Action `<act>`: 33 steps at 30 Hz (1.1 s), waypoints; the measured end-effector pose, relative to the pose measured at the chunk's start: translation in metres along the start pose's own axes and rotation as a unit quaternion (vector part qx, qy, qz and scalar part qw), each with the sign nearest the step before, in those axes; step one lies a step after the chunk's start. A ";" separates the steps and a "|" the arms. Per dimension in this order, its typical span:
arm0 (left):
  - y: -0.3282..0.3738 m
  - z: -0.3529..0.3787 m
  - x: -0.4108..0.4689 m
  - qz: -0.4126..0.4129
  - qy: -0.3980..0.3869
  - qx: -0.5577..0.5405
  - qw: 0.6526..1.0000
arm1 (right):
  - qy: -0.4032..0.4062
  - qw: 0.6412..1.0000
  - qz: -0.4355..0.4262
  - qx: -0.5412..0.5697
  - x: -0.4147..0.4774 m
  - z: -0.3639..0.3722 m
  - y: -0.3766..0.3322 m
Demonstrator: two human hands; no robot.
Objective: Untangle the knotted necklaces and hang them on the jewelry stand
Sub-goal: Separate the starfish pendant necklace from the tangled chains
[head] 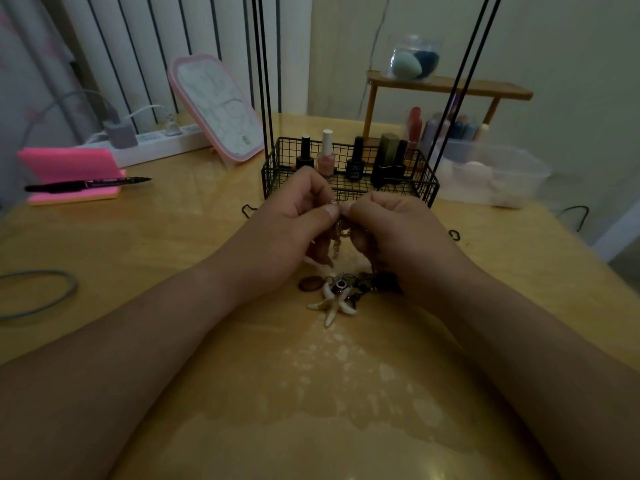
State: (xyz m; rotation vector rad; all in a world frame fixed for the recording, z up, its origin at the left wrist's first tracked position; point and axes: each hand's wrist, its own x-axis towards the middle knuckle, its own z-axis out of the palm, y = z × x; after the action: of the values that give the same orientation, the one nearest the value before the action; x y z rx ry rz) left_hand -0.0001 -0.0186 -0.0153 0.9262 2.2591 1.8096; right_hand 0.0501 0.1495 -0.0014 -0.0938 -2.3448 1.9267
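Both hands are up close together just in front of the jewelry stand [273, 174]. The left hand [294, 220] and the right hand [391, 230] each pinch the same short stretch of chain between thumb and curled fingers, nearly touching tip to tip. The knotted necklaces [341, 237] hang down from that pinch as one bundle, and the lower end rests on the wooden table [311, 393] between the wrists: a clump of pendants [343, 287] with white tooth-shaped charms [332, 306] splayed out below it.

By my reading the job is barely started. The chains are one tangle, no strand hangs separate, and the person looks to be working at a knot near the top. Nothing is draped on the stand's black uprights [265, 98] in the part I can see, though its upper bars run out of view. The wire basket at its foot holds only nail polish bottles [326, 157].

What's left is nearly everything: freeing each necklace, then lifting each onto the stand.
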 end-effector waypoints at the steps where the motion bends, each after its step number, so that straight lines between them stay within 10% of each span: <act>1: 0.000 0.000 0.001 -0.005 0.016 -0.004 1.000 | -0.001 1.000 -0.010 -0.005 -0.001 0.001 0.000; 9: -0.003 0.001 0.004 0.007 0.061 0.038 0.997 | 0.006 0.989 -0.075 -0.125 -0.006 0.009 0.001; 33: 0.003 -0.011 0.007 -0.068 0.057 -0.114 0.990 | -0.082 0.997 0.002 0.002 0.003 -0.010 0.000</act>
State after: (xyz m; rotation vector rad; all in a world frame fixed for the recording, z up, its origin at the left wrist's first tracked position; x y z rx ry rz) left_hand -0.0094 -0.0237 -0.0072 0.6305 2.0593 2.0504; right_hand 0.0488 0.1597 0.0004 0.0628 -2.4440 2.0117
